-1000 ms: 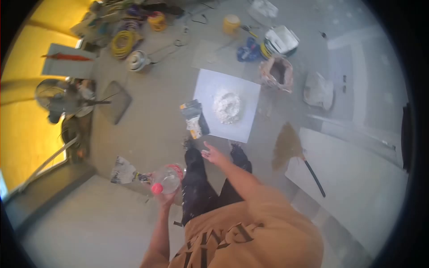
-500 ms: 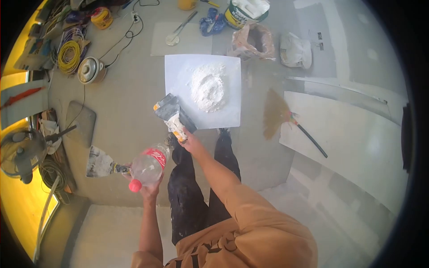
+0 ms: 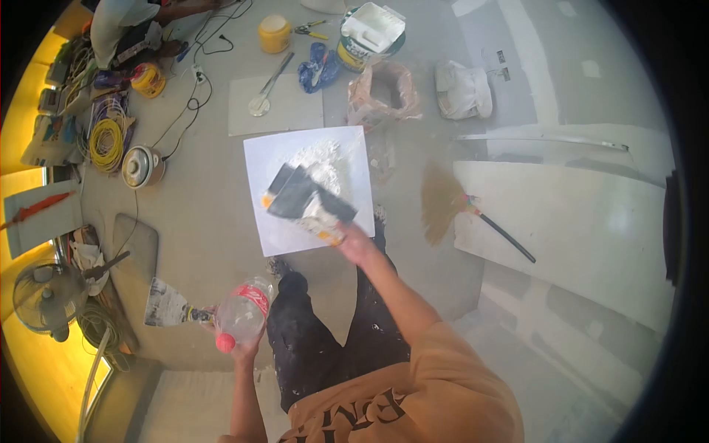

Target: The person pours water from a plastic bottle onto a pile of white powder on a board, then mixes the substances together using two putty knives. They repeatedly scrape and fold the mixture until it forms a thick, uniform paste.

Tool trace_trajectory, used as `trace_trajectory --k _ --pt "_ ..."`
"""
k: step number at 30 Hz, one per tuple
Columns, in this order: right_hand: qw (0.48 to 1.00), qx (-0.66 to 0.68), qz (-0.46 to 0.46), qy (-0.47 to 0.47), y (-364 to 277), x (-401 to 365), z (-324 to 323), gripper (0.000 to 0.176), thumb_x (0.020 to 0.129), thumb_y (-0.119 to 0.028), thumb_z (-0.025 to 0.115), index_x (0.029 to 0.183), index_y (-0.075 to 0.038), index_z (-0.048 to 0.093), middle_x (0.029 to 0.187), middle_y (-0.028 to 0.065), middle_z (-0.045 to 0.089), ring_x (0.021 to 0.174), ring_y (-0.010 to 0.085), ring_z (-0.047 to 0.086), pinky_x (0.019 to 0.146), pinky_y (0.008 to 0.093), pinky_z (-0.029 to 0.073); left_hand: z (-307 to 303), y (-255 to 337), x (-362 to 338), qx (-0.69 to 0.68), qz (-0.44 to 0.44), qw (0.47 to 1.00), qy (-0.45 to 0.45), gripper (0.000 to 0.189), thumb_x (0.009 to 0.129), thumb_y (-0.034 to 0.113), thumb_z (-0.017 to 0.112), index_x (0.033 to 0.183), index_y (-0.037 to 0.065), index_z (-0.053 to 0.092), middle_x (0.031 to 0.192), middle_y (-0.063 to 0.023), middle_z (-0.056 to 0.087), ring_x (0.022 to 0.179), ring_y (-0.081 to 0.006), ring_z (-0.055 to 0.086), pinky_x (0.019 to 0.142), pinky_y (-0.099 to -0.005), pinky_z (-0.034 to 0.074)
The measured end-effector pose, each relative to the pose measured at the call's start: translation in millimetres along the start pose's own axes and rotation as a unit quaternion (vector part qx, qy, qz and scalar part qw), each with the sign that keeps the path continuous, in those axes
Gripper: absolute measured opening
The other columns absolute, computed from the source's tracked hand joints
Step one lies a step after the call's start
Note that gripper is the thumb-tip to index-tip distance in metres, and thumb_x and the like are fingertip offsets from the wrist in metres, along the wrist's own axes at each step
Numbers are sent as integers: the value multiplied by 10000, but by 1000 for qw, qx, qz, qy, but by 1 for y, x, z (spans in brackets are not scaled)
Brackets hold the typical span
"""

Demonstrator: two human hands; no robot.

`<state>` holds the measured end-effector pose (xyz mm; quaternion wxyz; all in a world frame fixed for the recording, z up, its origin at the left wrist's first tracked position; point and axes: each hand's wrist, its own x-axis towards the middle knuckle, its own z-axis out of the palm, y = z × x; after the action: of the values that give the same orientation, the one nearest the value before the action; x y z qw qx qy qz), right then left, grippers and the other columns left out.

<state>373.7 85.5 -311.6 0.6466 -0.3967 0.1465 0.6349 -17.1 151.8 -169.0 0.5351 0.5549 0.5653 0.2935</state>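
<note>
My left hand (image 3: pixel 249 348) is closed around a clear plastic bottle (image 3: pixel 241 319) with a red label and red cap. A putty knife (image 3: pixel 167 304) with a smeared blade sticks out to the left from that same hand. In my right hand (image 3: pixel 357 245) are what look like two wide putty knives (image 3: pixel 309 193), dark-bladed and caked with white on the handle side. They hang over a white board (image 3: pixel 277 240) on the floor and hide part of a heap of white powder (image 3: pixel 325 156).
Beyond the board are a plastic bag (image 3: pixel 384 96), a bucket (image 3: pixel 369 44), a yellow tub (image 3: pixel 275 34) and a blue bag (image 3: pixel 319 68). A broom (image 3: pixel 443 203) lies to the right, a fan (image 3: pixel 48 299) stands at left. Another person (image 3: pixel 122 26) is at the upper left.
My right hand has carried the putty knives rightward, over the board and in front of the powder. The view has shifted, and another person now shows at the upper left. My left hand keeps its hold.
</note>
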Motion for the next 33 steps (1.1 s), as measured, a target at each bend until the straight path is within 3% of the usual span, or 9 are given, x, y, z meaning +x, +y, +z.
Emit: trace_trajectory --k 3,8,11,14,17,21,25,31,33 --pt "990 -43 -94 91 -121 11 -14 512 953 -140 758 1354 69 519 1332 205 644 1199 333 667 1062 496 541 6 -7 -3 38 -12 999 -32 1175 663 110 978 1524 51 181 1470 -173 418 1317 -305 512 1088 -457 491" --pt "977 -80 -146 136 -255 51 -71 519 953 -103 750 1381 54 502 1355 189 633 1206 320 666 1060 456 541 51 20 -41 47 -17 999 -9 1226 698 107 958 1576 42 106 1515 -189 402 1356 -322 490 1129 -467 455" --pt "971 -74 -163 157 -277 66 -71 482 941 -105 763 1358 15 554 1328 149 660 1182 296 676 1030 438 550 37 81 -58 133 -7 991 30 1114 684 131 968 1529 17 251 1467 -189 451 1303 -308 533 1065 -445 506" --pt "939 -226 -207 153 -337 104 -50 450 936 -115 773 1332 -12 588 1296 116 682 1158 276 685 985 426 563 74 122 -30 31 -149 988 20 1065 711 141 954 1539 6 299 1462 -186 492 1313 -301 539 1088 -446 486" --pt "920 -280 -238 135 -390 175 -70 413 916 -108 797 1289 -43 631 1260 81 703 1131 251 696 933 411 580 147 94 -12 92 -111 989 24 977 719 120 945 1503 -4 375 1429 -165 535 1302 -284 554 1117 -444 463" --pt "928 -297 -194 115 -376 212 -100 416 905 -89 807 1281 -55 631 1247 74 710 1123 247 699 921 411 585 196 94 -12 44 -206 977 14 962 731 133 943 1507 6 390 1449 -153 521 1318 -271 539 1140 -446 443" --pt "908 -353 -223 31 -305 237 -134 436 912 -75 798 1297 -70 595 1241 76 710 1127 257 696 942 424 579 198 76 -10 85 -164 982 -44 945 746 154 937 1508 12 395 1443 -162 520 1310 -287 544 1120 -450 461" --pt "910 -354 -174 126 -284 258 -109 673 957 -295 757 1555 -194 463 1484 250 504 1309 365 544 1077 513 457 204 72 -3 162 -59 982 -82 922 769 186 929 1508 19 403 1433 -176 519 1297 -310 551 1089 -457 487" --pt "935 -170 -87 300 -278 231 -46 697 924 -374 792 1497 -107 498 1455 184 525 1312 351 535 1070 574 441 193 67 -2 207 3 974 -90 914 777 197 926 1508 22 406 1430 -180 518 1293 -318 554 1079 -459 496"
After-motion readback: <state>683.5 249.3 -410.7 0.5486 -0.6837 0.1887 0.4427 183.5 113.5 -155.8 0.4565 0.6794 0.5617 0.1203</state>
